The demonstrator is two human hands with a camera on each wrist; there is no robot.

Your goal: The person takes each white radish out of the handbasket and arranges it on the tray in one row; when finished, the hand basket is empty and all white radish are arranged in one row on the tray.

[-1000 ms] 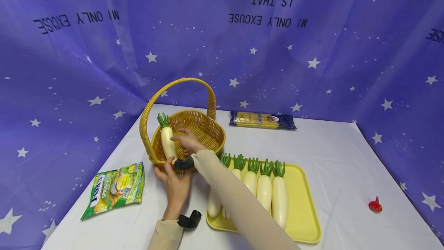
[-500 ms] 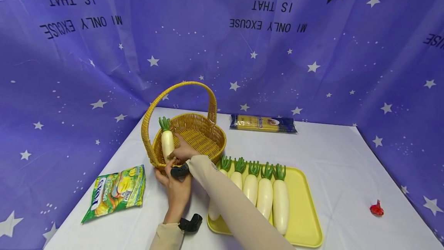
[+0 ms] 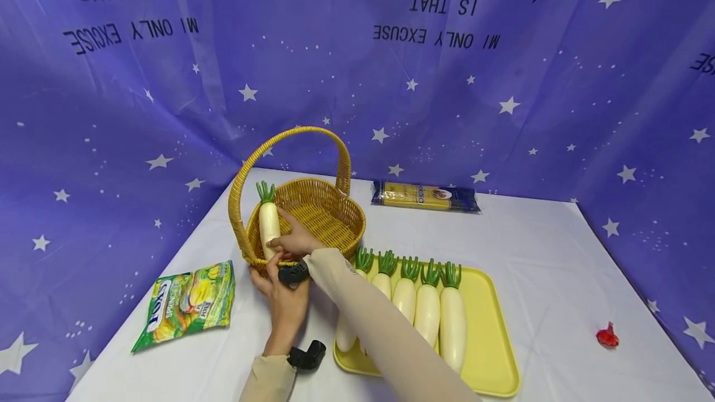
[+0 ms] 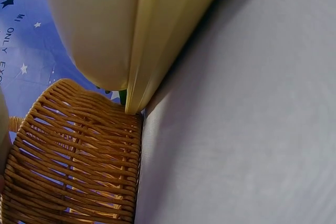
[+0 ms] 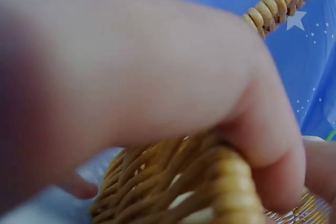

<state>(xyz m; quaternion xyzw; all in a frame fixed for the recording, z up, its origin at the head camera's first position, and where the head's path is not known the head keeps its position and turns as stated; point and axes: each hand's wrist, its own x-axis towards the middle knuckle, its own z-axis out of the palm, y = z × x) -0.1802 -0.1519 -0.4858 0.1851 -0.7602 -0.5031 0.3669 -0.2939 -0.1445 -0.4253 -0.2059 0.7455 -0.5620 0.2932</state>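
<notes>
A white radish (image 3: 270, 222) with green leaf stubs stands leaning inside the left part of a yellow wicker basket (image 3: 335, 219). My right hand (image 3: 298, 241) reaches into the basket and grips the radish's lower half between thumb and fingers. Just below it, my left hand (image 3: 287, 303) holds the basket's near rim by the radish's bottom end. In the right wrist view, a curled finger (image 5: 275, 166) hooks over the wicker rim. The left wrist view has the basket's woven side (image 4: 73, 166) in it, but barely any of the left hand.
Several more white radishes (image 3: 452, 327) lie side by side on a yellow tray (image 3: 494, 340), partly under the right sleeve. A green candy bag (image 3: 187, 306) lies left, a pasta packet (image 3: 427, 196) at the back, a small red item (image 3: 607, 335) far right.
My right hand, spread beside the radish a second ago, has come lower and closed its fingers on it. The left hand stays at the basket rim; the basket hardly moves.
</notes>
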